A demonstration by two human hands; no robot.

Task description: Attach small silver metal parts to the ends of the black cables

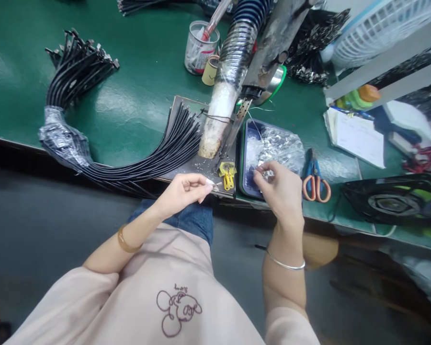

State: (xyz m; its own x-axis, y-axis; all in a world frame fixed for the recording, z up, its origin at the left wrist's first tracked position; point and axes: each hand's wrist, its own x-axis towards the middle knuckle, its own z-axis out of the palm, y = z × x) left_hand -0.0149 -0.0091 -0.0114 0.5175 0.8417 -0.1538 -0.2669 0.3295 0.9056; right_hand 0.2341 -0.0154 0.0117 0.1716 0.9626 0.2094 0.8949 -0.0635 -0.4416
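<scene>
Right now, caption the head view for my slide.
Left hand pinches a small part beside bundled black cables; right hand over a blue tray, near orange-handled cutters.

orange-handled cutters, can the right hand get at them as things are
Probably yes: the cutters lie on the bench just right of the right hand, handles toward the person, nothing seen covering them. Its fingertips are over the tray, though.

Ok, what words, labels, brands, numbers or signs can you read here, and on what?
Nothing reads clearly.
Pale pink shirt: small script above the cartoon drawing, illegible.
Paper pad: any print too small.
Clear plastic tub: red marking, too blurred.
Yellowish cylinder: dark mark, unclear.
Black fan: hub too blurred.
</scene>
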